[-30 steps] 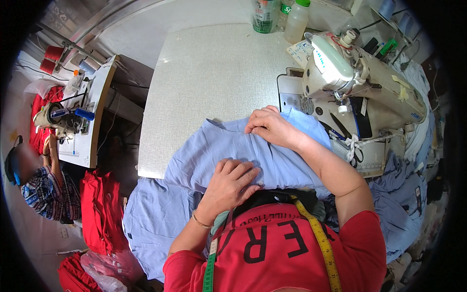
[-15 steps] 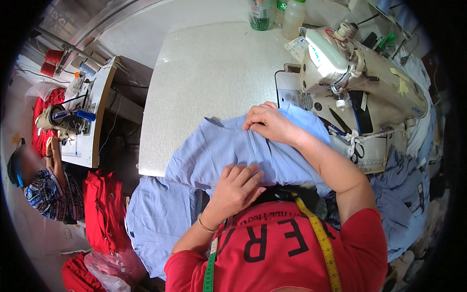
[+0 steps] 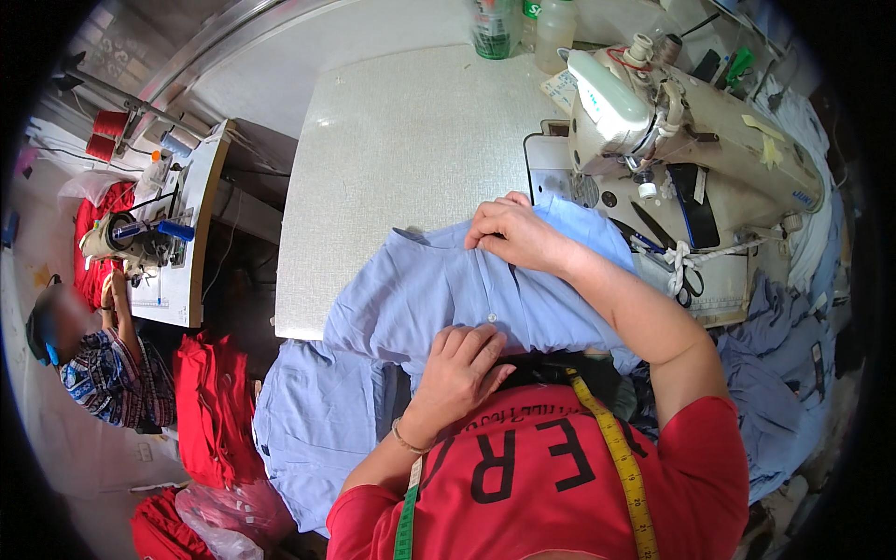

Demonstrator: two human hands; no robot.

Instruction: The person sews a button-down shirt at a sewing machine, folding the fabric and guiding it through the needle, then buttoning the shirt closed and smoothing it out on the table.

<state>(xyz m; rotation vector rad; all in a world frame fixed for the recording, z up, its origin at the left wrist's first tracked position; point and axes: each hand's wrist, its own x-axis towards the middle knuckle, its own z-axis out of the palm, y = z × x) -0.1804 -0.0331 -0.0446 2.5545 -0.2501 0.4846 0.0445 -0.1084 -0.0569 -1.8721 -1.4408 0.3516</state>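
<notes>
A light blue shirt (image 3: 411, 289) lies spread over the near part of the pale table, its near edge hanging toward my lap. With thumb and fingers together, my right hand (image 3: 513, 233) pinches the cloth at the top of a stitched front strip, beside the sewing machine's bed. Lower on that strip a small white button (image 3: 492, 318) shows. Just below it, my left hand (image 3: 462, 369) has bent fingers closed on the shirt's near edge; cloth under the fingers is hidden. Between my hands the fabric lies fairly flat with soft creases.
The sewing machine (image 3: 691, 131) stands at the right, with scissors (image 3: 691, 280) and a dark phone (image 3: 693, 205) by it. Bottles (image 3: 555, 37) are at the back. More blue cloth (image 3: 322, 420) hangs at the near left. Farther left, a person (image 3: 103, 373) works at another machine.
My left hand has slid slightly down the shirt toward me, and the white button has come into sight. My right hand keeps its pinch. The whole view has shifted slightly.
</notes>
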